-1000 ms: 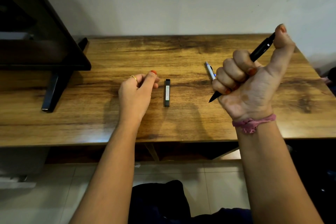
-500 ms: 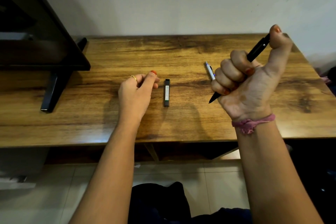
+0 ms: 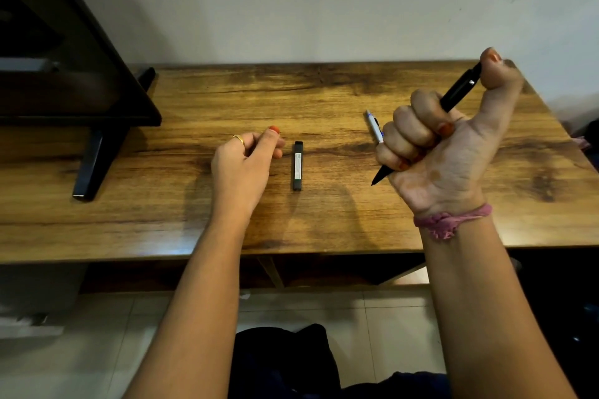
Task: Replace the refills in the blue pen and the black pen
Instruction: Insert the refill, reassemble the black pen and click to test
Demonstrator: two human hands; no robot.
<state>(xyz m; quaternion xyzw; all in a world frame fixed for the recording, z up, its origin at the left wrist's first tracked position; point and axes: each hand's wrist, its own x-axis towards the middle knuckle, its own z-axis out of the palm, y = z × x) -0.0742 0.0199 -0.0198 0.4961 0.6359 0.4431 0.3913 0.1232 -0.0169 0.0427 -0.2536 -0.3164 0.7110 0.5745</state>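
My right hand (image 3: 434, 152) grips the black pen (image 3: 458, 91) in a fist above the wooden table (image 3: 324, 100), tip pointing down-left, with my thumb pressing on its top end. The blue pen (image 3: 374, 126) lies on the table just behind that fist, partly hidden by my fingers. A slim black refill case (image 3: 298, 165) with a pale label lies flat at the table's middle. My left hand (image 3: 246, 162) rests on the table just left of the case, fingers loosely curled and holding nothing.
A dark monitor (image 3: 64, 58) on a black stand (image 3: 94, 165) fills the table's left end. A pale wall runs behind the table. The table's front edge crosses below my wrists, with tiled floor underneath.
My thumb has slid a little along the black pen's top end, and the fist has shifted slightly. My left hand and the case have stayed still.
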